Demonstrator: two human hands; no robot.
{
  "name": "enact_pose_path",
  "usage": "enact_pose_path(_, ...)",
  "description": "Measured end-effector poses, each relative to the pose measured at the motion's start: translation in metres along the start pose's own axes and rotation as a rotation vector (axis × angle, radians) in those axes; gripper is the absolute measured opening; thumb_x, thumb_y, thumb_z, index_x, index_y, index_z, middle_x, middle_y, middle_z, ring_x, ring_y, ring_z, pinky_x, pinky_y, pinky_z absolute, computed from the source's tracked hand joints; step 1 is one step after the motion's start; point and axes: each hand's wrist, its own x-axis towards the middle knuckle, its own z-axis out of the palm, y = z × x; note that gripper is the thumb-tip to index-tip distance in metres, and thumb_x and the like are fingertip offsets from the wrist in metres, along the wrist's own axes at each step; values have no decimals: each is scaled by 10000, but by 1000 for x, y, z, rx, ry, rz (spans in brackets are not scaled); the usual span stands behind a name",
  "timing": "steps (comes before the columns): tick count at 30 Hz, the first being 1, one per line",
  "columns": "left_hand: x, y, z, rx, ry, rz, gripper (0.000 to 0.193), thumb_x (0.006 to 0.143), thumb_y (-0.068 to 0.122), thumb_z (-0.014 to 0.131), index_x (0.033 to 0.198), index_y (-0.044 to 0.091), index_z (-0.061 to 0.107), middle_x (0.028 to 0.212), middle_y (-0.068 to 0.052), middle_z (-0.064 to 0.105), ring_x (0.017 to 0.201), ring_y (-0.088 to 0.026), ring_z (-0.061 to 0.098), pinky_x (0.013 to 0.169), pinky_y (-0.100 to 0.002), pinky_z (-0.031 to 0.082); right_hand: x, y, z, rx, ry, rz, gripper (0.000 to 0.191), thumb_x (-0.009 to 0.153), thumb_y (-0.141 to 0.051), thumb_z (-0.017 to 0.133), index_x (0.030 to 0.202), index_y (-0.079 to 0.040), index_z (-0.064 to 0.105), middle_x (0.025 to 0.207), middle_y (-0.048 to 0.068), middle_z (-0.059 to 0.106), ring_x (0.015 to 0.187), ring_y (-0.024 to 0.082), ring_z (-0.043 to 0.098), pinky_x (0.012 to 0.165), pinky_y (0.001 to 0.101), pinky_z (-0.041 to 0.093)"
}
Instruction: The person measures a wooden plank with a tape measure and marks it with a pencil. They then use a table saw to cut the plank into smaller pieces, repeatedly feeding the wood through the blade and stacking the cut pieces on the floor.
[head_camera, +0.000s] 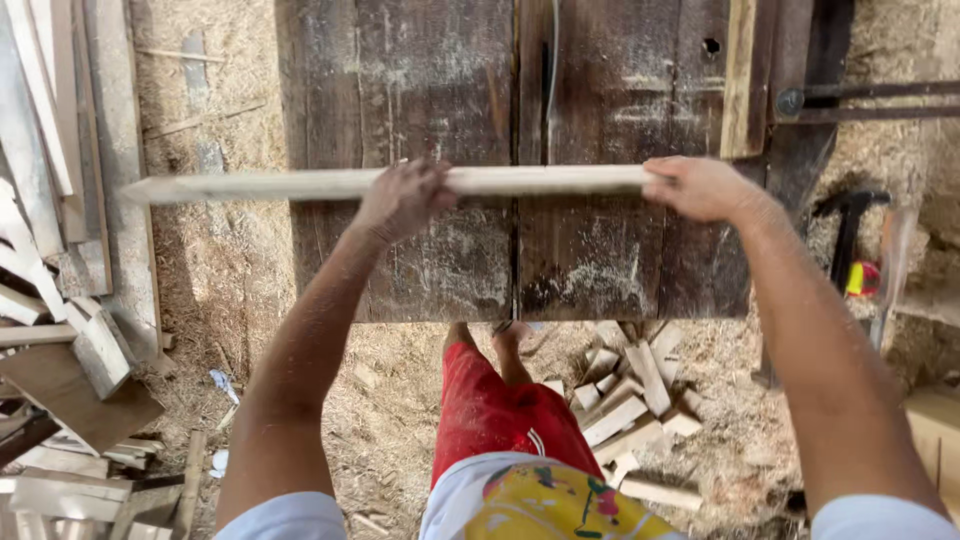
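Wooden stake (350, 184) held level by both hands' grip over table (430, 90).

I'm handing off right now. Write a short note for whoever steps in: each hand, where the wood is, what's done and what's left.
Left hand: gripping the long wooden strip near its middle.
Right hand: gripping the strip's right end.
The strip lies crosswise over the dark saw table, just on the near side of the blade slot; its pointed left end overhangs the table.
Done: cut offcut blocks lie piled on the sawdust floor under the table.
Left: this strip is whole, with no cut visible in it.
A hammer lies to the right.
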Motion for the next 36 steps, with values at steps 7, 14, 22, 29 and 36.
enact_pose_path(7, 0, -5, -13, 296, 236, 68, 1233, 695, 653, 823, 1655, 101, 281, 1568, -246, 372, 1330, -413, 439, 1075, -610, 383, -8, -15, 21, 82, 266, -98, 809, 970, -632, 584, 1586, -148, 385, 1637, 113, 390, 1512, 303, 342, 1246, 528, 269)
enact_pose_path(14, 9, 2, 9, 373, 331, 207, 832, 927, 509, 750, 1605, 174, 402, 1490, -213, 477, 1348, -390, 454, 1130, -582, 406, -8, -25, 43, -235, 457, -207, 915, 953, -558, 633, 1689, -140, 285, 1675, 118, 355, 1555, 311, 334, 1296, 527, 256)
enact_pose_path(22, 35, 16, -14, 295, 389, 183, 747, 964, 552, 698, 1579, 210, 450, 1418, -218, 494, 1321, -404, 457, 1122, -562, 413, 24, -21, -2, -202, 370, -118, 939, 919, -559, 658, 1663, -162, 244, 1694, 132, 274, 1546, 340, 243, 1240, 556, 195)
enact_pose_path(29, 47, 14, -28, 327, 389, 194, 748, 989, 553, 697, 1600, 212, 434, 1413, -210, 496, 1308, -395, 462, 1125, -552, 415, 25, -27, -22, -164, 406, -124, 948, 928, -520, 697, 1685, -182, 237, 1699, 134, 283, 1554, 335, 257, 1257, 534, 204)
enact_pose_path(36, 56, 16, -37, 407, 436, 197, 831, 908, 580, 742, 1598, 224, 446, 1398, -202, 519, 1283, -385, 486, 1102, -525, 433, 31, -30, -35, -143, 400, -98, 961, 900, -495, 727, 1686, -205, 255, 1714, 107, 291, 1564, 322, 277, 1276, 545, 210)
